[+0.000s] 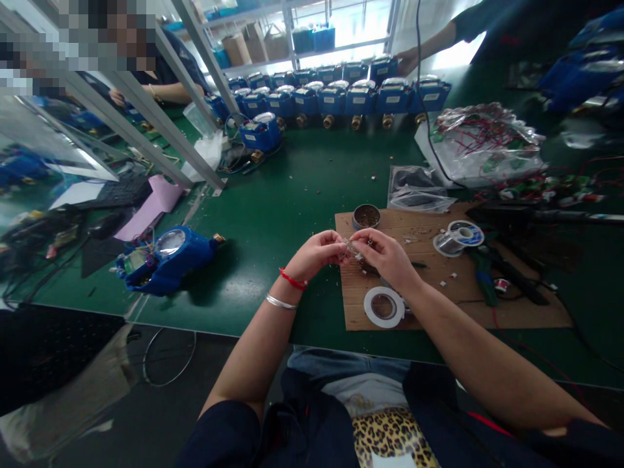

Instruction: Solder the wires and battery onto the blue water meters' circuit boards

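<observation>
I see both hands, left hand [316,255] and right hand [385,257], with fingers pinched together on a small wire piece [351,247]. They are above the cardboard sheet [429,292] on the counter [273,214].

A small part [351,249] is pinched between the fingertips of the left hand [316,255] and the right hand [385,257], held up above the near edge of a cardboard sheet [439,292] on the green desk [273,214]. It looks pale and thin, perhaps wire ends or a tiny metal piece; it is too small and too hidden by the fingers to tell its form. Both hands meet around it, thumbs and forefingers closed on it from either side.
</observation>
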Demonstrator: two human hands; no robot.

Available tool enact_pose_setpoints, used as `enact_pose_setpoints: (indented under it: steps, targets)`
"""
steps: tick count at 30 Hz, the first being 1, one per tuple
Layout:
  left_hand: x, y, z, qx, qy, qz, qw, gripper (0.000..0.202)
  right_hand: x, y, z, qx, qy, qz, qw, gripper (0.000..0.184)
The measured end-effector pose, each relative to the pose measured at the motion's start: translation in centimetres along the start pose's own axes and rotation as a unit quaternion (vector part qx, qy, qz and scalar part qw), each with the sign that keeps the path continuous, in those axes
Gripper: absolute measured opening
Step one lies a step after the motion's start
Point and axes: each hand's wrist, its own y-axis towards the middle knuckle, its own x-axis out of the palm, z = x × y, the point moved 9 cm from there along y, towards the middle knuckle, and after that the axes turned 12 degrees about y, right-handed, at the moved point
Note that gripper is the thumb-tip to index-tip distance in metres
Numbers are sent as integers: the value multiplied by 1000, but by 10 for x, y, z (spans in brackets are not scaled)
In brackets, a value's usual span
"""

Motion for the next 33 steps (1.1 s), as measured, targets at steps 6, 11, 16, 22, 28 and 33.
enact_pose_setpoints:
  steps: [6, 11, 16, 22, 28, 33]
  targets:
    - [1, 0, -1, -5, 10, -8, 1000, 32, 2, -1, 0, 3, 5, -12, 1000, 19]
    - [2, -1, -1, -9, 15, -12, 1000, 31, 4, -2, -5, -10, 3, -17, 1000, 20]
    - [3, -1, -4, -22, 16, -21, 999, 34, 10, -4, -6, -16, -21, -45, 999, 20]
    - [1, 1, -11, -43, 31, -17, 998, 34, 17, -6, -21, -111, -112, -75, 985, 15]
    - [-10, 3, -8, -16, 5, 23, 1000, 29, 19, -6, -24, -135, -160, -83, 974, 8]
    - [-12, 3, -5, -2, -35, 29, 999, 31, 12, -5, -17, -104, -132, -53, 984, 8]
